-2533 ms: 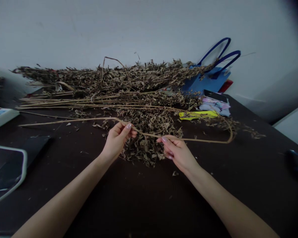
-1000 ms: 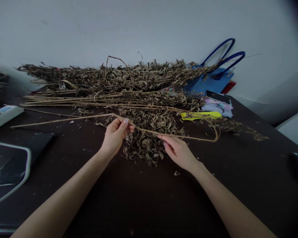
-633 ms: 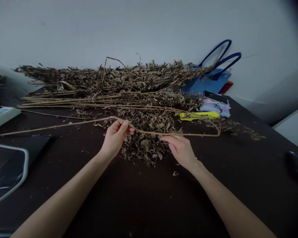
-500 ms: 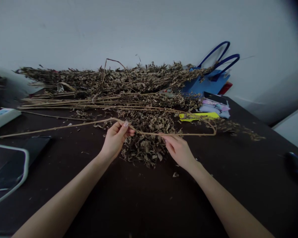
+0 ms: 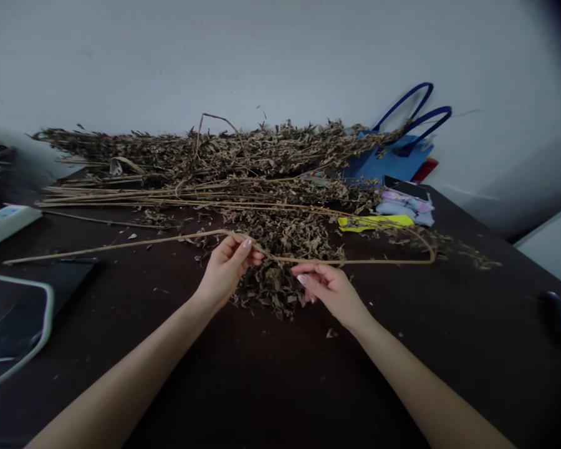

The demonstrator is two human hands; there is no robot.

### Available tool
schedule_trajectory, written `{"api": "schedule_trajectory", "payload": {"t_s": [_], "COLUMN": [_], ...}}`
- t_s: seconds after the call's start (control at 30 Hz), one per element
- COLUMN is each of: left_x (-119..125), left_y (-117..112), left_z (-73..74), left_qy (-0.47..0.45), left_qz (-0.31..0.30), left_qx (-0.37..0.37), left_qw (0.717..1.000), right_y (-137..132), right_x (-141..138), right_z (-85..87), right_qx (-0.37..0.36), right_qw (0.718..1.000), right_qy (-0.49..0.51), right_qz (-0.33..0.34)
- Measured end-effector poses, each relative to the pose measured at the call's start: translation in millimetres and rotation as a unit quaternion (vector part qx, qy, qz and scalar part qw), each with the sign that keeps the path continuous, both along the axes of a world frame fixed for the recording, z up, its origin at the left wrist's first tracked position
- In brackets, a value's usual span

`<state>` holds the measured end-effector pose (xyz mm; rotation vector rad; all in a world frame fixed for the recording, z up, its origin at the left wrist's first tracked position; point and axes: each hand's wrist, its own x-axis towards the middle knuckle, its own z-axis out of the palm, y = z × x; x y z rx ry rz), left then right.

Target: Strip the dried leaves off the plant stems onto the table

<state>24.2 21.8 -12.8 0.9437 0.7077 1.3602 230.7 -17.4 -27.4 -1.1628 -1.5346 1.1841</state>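
My left hand is closed in a pinch around a long, dry plant stalk, at a kink where it bends. From there the stalk runs left past the hand and right to a sharp bend at its far end. Just under the right stretch of the stalk, my right hand hovers with loosely bent fingers, thumb and forefinger slightly apart; I see nothing in them. Beneath and behind both hands lies a heap of dried leaves on the dark table.
Bundles of dried leafy stalks lie along the wall. At the right stand a blue bag, a phone on a pastel cloth, and a yellow strip. On the left are a white power strip and a pale frame.
The stalk and my left hand have shifted slightly to the right. My right hand has dropped off the stalk, its fingers now bent below it.
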Motion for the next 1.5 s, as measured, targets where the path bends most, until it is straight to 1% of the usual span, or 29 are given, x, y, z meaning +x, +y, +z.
{"api": "schedule_trajectory", "payload": {"t_s": [0.03, 0.1, 0.2, 0.37, 0.43, 0.5, 0.6, 0.7, 0.77, 0.8, 0.87, 0.97, 1.03, 1.1, 1.17, 1.3, 1.4, 1.5], "left_x": [1, 4, 8, 12, 12, 11, 10, 8, 7, 7, 5, 4, 3, 2, 1, 3, 5, 8], "left_y": [-1, -4, -7, -9, -9, -9, -9, -8, -8, -7, -7, -5, -3, -2, -2, -3, -5, -7], "left_z": [0.4, 0.3, -2.0, -7.0, -7.9, -7.6, -4.9, -0.8, 1.2, 1.8, 2.1, 1.3, 0.9, 0.9, 1.3, 1.5, 0.3, -1.4], "left_qy": [0.0, 0.0, 0.004, 0.021, 0.022, 0.021, 0.008, -0.008, -0.013, -0.016, -0.022, -0.034, -0.04, -0.045, -0.049, -0.045, -0.035, -0.022], "left_qz": [-0.003, -0.008, -0.013, -0.017, -0.018, -0.015, -0.002, 0.017, 0.024, 0.025, 0.023, 0.02, 0.018, 0.016, 0.018, 0.014, 0.0, -0.007], "left_qx": [0.002, 0.006, 0.008, 0.015, 0.02, 0.025, 0.027, 0.021, 0.016, 0.014, 0.012, 0.005, -0.002, -0.008, -0.011, -0.011, -0.013, -0.01], "left_qw": [1.0, 1.0, 1.0, 1.0, 0.999, 0.999, 1.0, 1.0, 0.999, 0.999, 0.999, 0.999, 0.999, 0.999, 0.999, 0.999, 0.999, 1.0], "right_y": [-1, -2, -3, -2, -1, 0, 1, 1, 0, 0, -2, -4, -3, -1, 3, 6, 6, 6], "right_x": [-2, -6, -13, -14, -13, -12, -11, -10, -9, -8, -7, -5, -3, 0, 3, 9, 12, 12], "right_z": [-0.1, 0.6, 1.9, -2.5, -4.3, -4.7, -3.7, -2.7, -1.7, -1.0, 1.0, 3.7, 4.2, 2.9, -0.1, -6.7, -7.5, -4.3], "right_qx": [-0.03, -0.065, -0.101, -0.172, -0.181, -0.175, -0.125, -0.019, 0.061, 0.098, 0.151, 0.213, 0.257, 0.299, 0.332, 0.371, 0.389, 0.407], "right_qw": [0.998, 0.989, 0.973, 0.944, 0.939, 0.94, 0.953, 0.973, 0.978, 0.978, 0.977, 0.973, 0.964, 0.949, 0.93, 0.897, 0.884, 0.871], "right_qy": [0.049, 0.131, 0.206, 0.281, 0.292, 0.294, 0.276, 0.214, 0.156, 0.129, 0.08, 0.011, -0.043, -0.1, -0.158, -0.239, -0.26, -0.272], "right_qz": [0.005, 0.011, 0.009, -0.011, -0.017, -0.016, -0.024, -0.082, -0.123, -0.133, -0.124, -0.083, -0.05, -0.017, -0.004, -0.017, -0.021, -0.038]}}
